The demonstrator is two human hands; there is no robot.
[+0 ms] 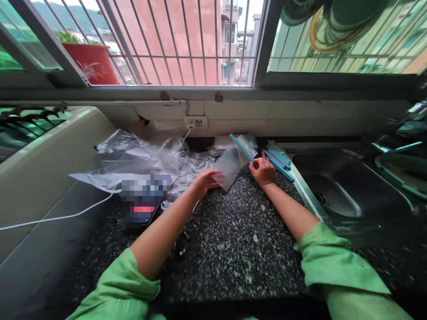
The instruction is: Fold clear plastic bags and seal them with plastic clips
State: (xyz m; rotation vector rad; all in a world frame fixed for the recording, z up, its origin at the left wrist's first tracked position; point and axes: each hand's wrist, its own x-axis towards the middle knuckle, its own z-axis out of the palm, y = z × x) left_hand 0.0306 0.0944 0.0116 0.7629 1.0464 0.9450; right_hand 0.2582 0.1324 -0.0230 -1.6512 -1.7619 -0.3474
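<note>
My left hand (207, 179) grips the lower left edge of a frosted, translucent plastic bag (228, 168), its thumb and fingers around the edge. In my closed right hand (263, 172) is the lower end of a long, thin teal stick (241, 148), which slants up and left across the bag's upper part. What kind of stick it is does not show clearly. Just right of that hand, a small pile of teal and pink strips (280, 159) lies beside the sink. More clear plastic packaging (227, 143) lies behind the bag.
Crumpled clear plastic (143, 153) spreads over the left of the speckled stone counter (230, 253). Near my left forearm lies a phone (142, 211), its screen pixelated. A white cable (66, 218) crosses on the left. To the right is a steel sink (350, 178); a wall socket (196, 122) sits behind.
</note>
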